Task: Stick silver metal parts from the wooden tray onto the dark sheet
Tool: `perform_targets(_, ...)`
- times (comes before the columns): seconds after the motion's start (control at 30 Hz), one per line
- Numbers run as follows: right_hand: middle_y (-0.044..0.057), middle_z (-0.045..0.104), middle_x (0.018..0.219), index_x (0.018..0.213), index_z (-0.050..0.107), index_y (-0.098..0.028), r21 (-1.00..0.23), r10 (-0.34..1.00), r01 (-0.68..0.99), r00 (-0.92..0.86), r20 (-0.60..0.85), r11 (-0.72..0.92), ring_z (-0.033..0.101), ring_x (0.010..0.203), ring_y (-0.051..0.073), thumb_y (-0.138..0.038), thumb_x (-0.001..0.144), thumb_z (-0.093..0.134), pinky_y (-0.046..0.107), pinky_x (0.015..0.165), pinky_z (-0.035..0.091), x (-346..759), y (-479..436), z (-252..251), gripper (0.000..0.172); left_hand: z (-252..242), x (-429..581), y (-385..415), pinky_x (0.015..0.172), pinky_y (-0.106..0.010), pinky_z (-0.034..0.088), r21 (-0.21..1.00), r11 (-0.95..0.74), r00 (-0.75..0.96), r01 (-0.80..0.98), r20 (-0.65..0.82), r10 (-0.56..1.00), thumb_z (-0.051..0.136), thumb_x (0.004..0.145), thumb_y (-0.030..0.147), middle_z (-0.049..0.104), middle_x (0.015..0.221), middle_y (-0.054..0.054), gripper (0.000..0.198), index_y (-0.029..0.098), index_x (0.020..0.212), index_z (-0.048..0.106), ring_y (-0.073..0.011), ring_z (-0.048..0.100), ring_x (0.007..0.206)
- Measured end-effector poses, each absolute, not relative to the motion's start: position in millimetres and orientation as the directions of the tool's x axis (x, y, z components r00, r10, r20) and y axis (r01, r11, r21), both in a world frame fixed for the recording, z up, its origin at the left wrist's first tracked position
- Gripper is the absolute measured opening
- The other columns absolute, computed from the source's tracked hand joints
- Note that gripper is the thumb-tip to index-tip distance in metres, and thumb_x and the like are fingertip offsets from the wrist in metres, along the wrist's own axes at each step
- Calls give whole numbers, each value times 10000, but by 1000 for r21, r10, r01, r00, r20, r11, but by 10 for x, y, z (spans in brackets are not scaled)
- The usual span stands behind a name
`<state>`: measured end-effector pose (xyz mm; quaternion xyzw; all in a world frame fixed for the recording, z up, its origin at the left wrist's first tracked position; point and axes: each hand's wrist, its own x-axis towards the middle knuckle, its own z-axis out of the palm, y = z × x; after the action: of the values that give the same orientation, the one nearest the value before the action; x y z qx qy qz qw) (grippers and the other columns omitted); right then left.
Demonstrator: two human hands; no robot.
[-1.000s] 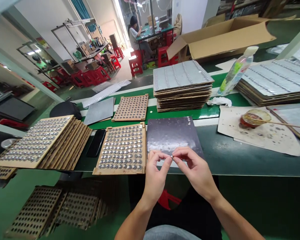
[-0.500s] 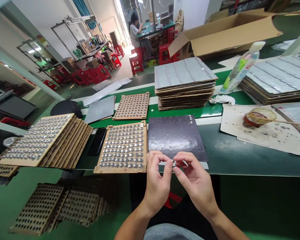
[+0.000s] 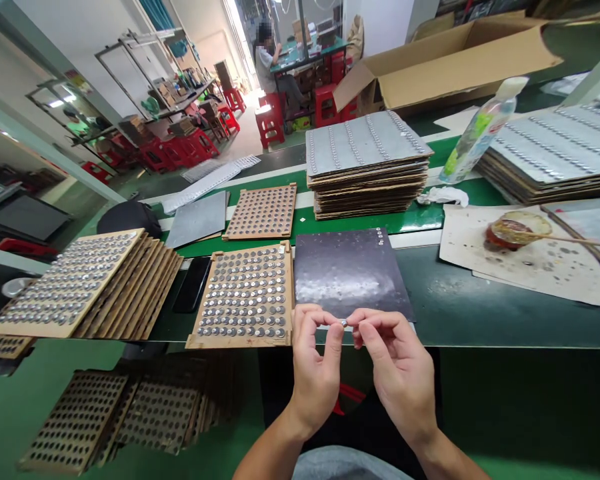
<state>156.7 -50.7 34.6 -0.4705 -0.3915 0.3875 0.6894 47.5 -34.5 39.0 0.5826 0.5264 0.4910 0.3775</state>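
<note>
A tiny shiny piece (image 3: 345, 323) sits between the fingertips of both hands, in front of the table edge. My left hand (image 3: 316, 367) pinches it between thumb and index finger. My right hand (image 3: 403, 373) is closed, its index fingertip touching the piece's right side. Just beyond the hands lies a dark sheet (image 3: 350, 273) with a few small pieces at its top right corner. To its left, a wooden board (image 3: 240, 341) bears rows of round dark discs, many topped with shiny pieces.
Stacked boards (image 3: 115, 287) and a black phone (image 3: 193, 285) lie left. Behind stand a tall stack of sheets (image 3: 370, 193) and a bottle (image 3: 483, 133). At right, a jar (image 3: 515, 230) with a stick rests on stained paper (image 3: 465, 247). A person (image 3: 267, 60) sits far back.
My right hand has shifted slightly right, and its thumb has moved up toward the index finger. The small piece between the hands shows more clearly. The view has shifted slightly.
</note>
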Motion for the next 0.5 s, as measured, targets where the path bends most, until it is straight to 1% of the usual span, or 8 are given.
perform_targets(0.1,50,751,877,858,669,-230,-949,909,-215,395,133,232,635,663,139,-415,956,671,255,639,562,1571,-504,352,209,375,475,-341,815,-369,504,949,-199,-25,245,212,977,572,981,498,544,889,-56,319,225,828,631,-229,563,866)
perform_targets(0.2,55,750,864,843,657,-223,-953,911,-219,399,109,210,626,642,137,-451,948,675,251,614,560,1572,-510,363,252,355,471,-336,814,-351,488,943,-231,-15,240,242,970,559,990,499,536,891,-58,334,215,832,634,-219,546,861)
perform_targets(0.33,51,742,827,822,643,-223,-962,904,-187,413,106,198,621,607,137,-490,935,679,251,585,568,1578,-531,402,292,331,458,-346,808,-373,500,954,-211,8,211,215,977,580,972,512,533,896,-61,322,230,826,635,-230,549,847)
perform_targets(0.5,47,731,820,822,642,-224,-965,911,-183,400,103,189,616,594,132,-487,934,682,247,576,576,1589,-540,422,288,326,445,-374,801,-399,520,964,-187,52,187,180,982,567,966,538,516,897,-65,332,244,827,632,-243,559,852)
